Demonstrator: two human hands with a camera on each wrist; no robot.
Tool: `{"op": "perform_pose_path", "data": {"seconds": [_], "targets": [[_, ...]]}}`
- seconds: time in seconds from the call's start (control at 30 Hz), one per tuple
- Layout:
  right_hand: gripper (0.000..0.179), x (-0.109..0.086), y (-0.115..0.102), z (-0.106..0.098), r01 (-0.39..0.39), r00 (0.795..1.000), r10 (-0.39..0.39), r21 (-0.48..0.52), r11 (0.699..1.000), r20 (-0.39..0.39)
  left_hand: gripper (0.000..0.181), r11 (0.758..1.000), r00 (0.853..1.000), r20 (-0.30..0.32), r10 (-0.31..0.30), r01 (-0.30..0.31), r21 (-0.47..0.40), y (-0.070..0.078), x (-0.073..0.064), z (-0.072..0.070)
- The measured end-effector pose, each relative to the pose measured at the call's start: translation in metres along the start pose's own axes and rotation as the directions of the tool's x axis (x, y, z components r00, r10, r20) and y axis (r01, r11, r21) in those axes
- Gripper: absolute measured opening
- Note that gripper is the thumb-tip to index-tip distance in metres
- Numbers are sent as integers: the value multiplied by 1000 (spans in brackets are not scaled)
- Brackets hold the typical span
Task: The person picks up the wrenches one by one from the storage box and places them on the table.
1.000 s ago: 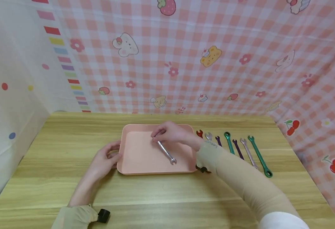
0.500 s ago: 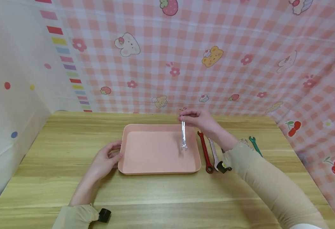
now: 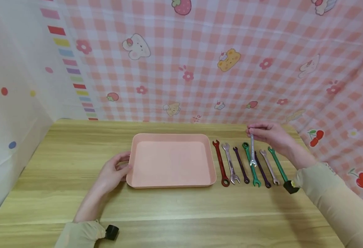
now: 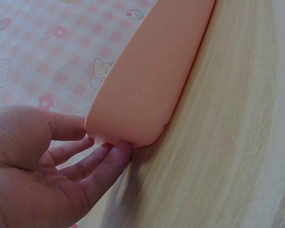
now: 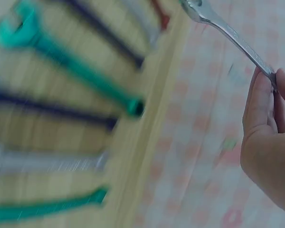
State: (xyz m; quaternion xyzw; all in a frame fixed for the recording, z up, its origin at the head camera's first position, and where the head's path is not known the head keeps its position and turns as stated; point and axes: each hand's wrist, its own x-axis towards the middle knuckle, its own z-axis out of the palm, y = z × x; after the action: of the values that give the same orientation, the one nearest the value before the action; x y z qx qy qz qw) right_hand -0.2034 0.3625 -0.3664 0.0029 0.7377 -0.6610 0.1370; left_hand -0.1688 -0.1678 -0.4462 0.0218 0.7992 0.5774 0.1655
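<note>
A silver wrench [image 3: 252, 151] hangs almost upright from my right hand [image 3: 271, 137], pinched at its top end between thumb and fingers. It is over the row of wrenches on the right of the table. The right wrist view shows the wrench [image 5: 237, 40] slanting up from the fingertips. My left hand [image 3: 113, 174] holds the left side of a pink tray [image 3: 172, 186]. In the left wrist view its thumb meets the rim and the fingertips touch the tray's outer wall [image 4: 147, 80]. Nothing lies in the tray.
Right of the tray lie a red wrench [image 3: 220, 163], a silver one [image 3: 230, 163], a small purple one [image 3: 241, 165], a green one [image 3: 245, 148], another purple one [image 3: 263, 172], a pale silver one [image 3: 270, 167] and a long green one [image 3: 279, 165]. Checked cloth [image 3: 175, 69] hangs behind the table.
My right hand has carried the silver wrench from above the tray rightward to above the row of wrenches. My left hand has stayed at the tray's left side.
</note>
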Motion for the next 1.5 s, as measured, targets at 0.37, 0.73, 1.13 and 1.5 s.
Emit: {"op": "perform_pose_path", "data": {"seconds": [0.37,0.73,1.13,1.5], "targets": [[37,-28,42,-90,-89,995,88,21,996,35,55,1000,1000,6,-3,3,-1,0,0,0],[41,-36,68,-143,-144,982,158,-133,981,104,55,1000,1000,10,-11,11,-14,1,-3,1],[25,-35,86,-138,-200,977,214,-356,913,-1,55,1000,1000,12,-5,6,-16,1,-1,0],[50,-35,88,-120,-199,979,142,-574,795,-143,56,1000,1000,8,-6,6,-12,1,-1,0]]}}
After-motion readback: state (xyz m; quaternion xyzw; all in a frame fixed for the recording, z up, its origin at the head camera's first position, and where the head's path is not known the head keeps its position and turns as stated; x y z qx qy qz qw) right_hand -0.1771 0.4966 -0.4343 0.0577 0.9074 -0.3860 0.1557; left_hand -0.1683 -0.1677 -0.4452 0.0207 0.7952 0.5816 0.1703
